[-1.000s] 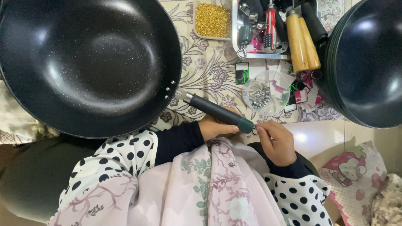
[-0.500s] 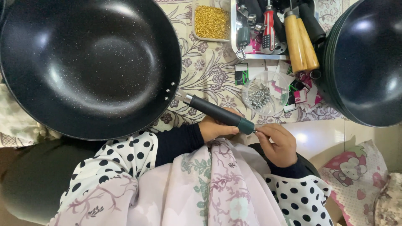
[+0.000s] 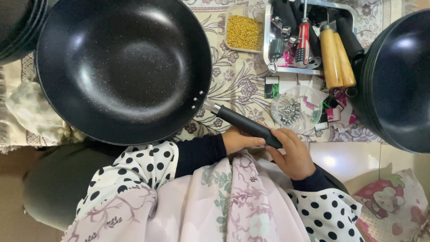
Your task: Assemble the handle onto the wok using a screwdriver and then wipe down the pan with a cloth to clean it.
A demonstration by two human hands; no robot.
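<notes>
A large black wok (image 3: pixel 123 67) lies over my lap and the patterned cloth (image 3: pixel 239 85). Its black handle (image 3: pixel 244 124) sticks out to the right from a metal collar. My left hand (image 3: pixel 239 140) holds the handle from below, near its middle. My right hand (image 3: pixel 291 152) is closed around the handle's free end. A clear round dish of small metal nuts (image 3: pixel 291 110) sits just beyond my right hand.
A stack of black woks (image 3: pixel 394 80) stands at the right and more pan rims (image 3: pixel 18 27) at the top left. A metal tray (image 3: pixel 309 36) holds a red screwdriver, wooden handles and tools. A clear box of small gold parts (image 3: pixel 244 31) sits beside it.
The view has shifted so the wok sits further right and the dish of nuts shows. My right hand has closed over the handle's end instead of holding a thin tool beside it.
</notes>
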